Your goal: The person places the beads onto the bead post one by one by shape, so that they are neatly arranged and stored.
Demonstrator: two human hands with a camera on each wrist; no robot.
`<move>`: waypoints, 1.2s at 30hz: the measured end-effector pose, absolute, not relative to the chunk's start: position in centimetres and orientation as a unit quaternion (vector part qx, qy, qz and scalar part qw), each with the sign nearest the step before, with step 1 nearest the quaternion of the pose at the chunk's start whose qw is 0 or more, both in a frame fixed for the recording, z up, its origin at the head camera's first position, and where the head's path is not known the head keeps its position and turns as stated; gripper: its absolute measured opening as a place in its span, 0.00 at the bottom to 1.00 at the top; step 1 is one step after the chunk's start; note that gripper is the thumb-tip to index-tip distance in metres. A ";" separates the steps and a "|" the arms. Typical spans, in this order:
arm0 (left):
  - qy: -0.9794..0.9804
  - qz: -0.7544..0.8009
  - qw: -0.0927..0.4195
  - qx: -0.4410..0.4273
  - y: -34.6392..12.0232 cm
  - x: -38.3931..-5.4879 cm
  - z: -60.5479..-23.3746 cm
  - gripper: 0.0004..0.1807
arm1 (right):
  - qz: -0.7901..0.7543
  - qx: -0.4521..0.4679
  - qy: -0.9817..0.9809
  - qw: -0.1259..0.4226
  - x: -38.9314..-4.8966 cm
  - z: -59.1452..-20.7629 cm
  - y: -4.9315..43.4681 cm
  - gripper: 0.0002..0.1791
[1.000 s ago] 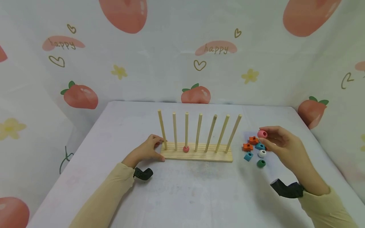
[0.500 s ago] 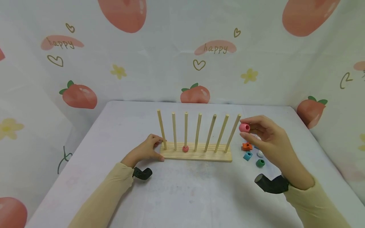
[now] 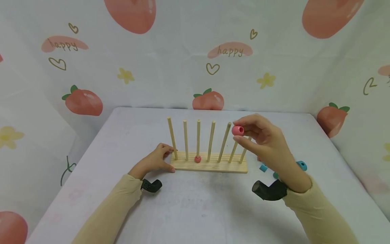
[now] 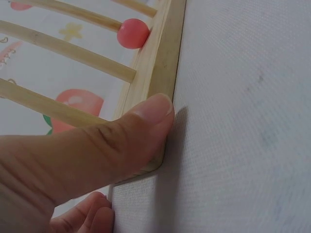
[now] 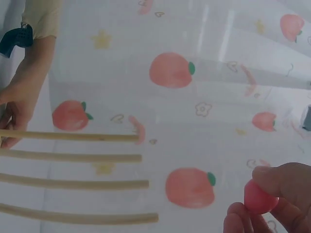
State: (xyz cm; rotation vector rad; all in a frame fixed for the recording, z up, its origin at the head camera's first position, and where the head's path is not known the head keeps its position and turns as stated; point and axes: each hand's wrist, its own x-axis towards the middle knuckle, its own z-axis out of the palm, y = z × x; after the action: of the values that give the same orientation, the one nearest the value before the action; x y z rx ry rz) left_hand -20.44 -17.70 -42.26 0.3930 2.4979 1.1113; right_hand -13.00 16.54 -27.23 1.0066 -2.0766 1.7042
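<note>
A pale wooden peg board with several upright pegs stands on the table. Its left end is gripped by my left hand, thumb at the front edge and fingers behind. In the left wrist view the thumb presses on the wood. A pink bead sits at the foot of the third peg from the left. My right hand pinches another pink bead between thumb and fingertips, its hole showing. That bead is in the air near the tops of the right-hand pegs, and the hand covers parts of two of them.
Right of the board lie loose beads, partly hidden by my right hand and wrist: a blue cube, a green bead, a blue bead and a bit of orange. A patterned cloth hangs behind the white table.
My right hand has carried the pink bead left and slightly up, from above the loose beads to the right-hand pegs. My left hand keeps its hold on the board.
</note>
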 end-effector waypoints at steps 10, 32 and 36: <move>0.888 0.393 0.192 0.140 -17.4 -20.7 -42.8 0.45 | 0.559 0.335 -0.748 0.124 -14.4 -27.1 14.6 0.18; 0.895 0.380 0.189 0.140 -17.8 -20.7 -42.8 0.44 | 0.512 0.380 -0.765 0.096 -20.0 -26.5 11.9 0.17; 0.894 0.382 0.189 0.138 -17.8 -20.8 -42.8 0.45 | 0.494 0.423 -0.755 0.089 -21.0 -26.3 11.8 0.18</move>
State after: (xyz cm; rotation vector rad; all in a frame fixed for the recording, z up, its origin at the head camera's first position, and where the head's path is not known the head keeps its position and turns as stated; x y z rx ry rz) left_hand -20.76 -17.77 -42.81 0.3868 2.5129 1.0749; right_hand -20.99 11.82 -26.26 1.2576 -2.2446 1.4693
